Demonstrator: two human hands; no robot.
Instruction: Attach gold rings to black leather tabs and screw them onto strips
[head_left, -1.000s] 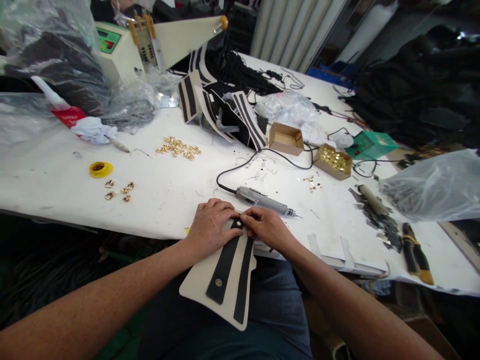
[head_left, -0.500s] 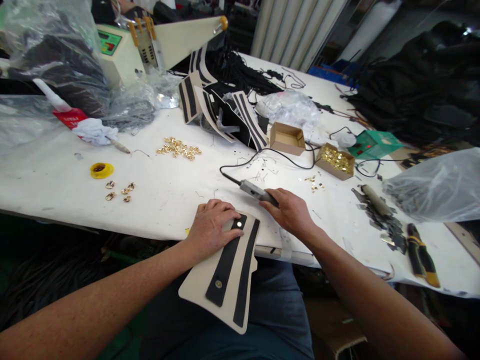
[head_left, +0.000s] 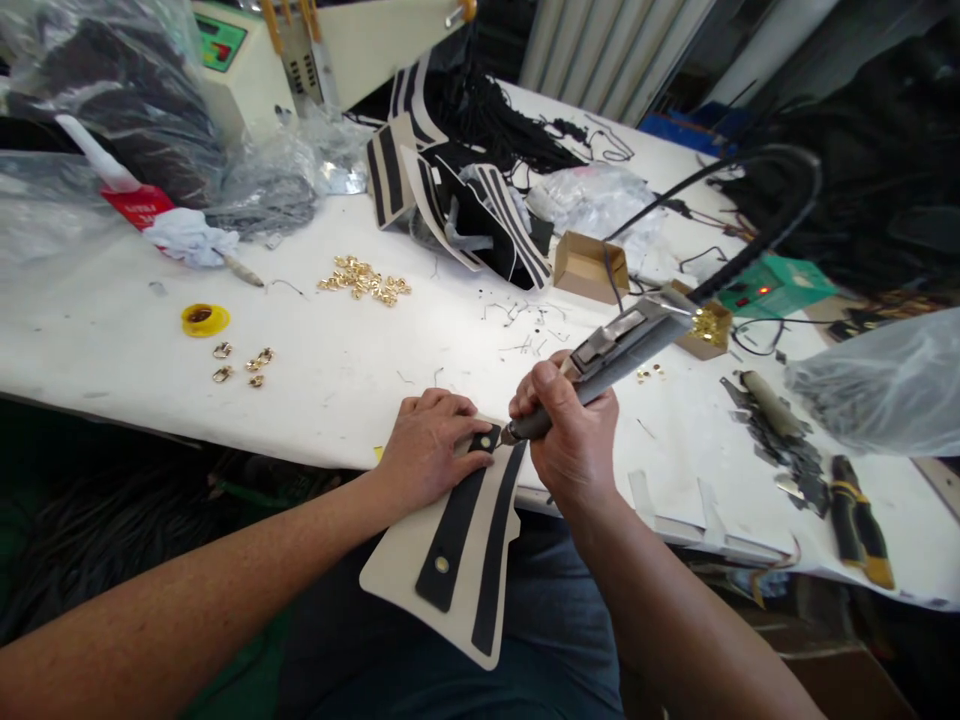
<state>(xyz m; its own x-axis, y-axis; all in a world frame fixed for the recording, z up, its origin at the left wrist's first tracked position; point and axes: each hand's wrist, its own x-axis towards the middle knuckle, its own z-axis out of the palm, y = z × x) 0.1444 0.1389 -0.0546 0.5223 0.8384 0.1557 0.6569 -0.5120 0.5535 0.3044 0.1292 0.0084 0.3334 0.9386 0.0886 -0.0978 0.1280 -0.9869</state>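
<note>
My left hand [head_left: 424, 450] grips a beige panel [head_left: 476, 545] at the table's front edge; its lower part hangs over my lap. Two black strips run along the panel. One black strip [head_left: 465, 500] carries a round metal piece near each end, and my thumb and finger lie around the upper metal piece [head_left: 486, 442]. Wrapped around a grey corded hand tool [head_left: 630, 345], my right hand [head_left: 574, 440] keeps it slanted up to the right. The tool's thin tip is beside the strip's upper end; whether it touches cannot be made out.
Gold clasps [head_left: 364, 280] lie in a pile, with several more near a yellow tape roll [head_left: 205, 320]. Behind are striped panels [head_left: 442, 200] and a cardboard box [head_left: 590, 268]. A green box [head_left: 780, 288] with a red light and yellow-black pliers [head_left: 859, 520] are at right.
My right hand has turned the corded tool upright and brought its tip to the strip's upper end. The cord now arches up to the right. My left hand stays on the panel.
</note>
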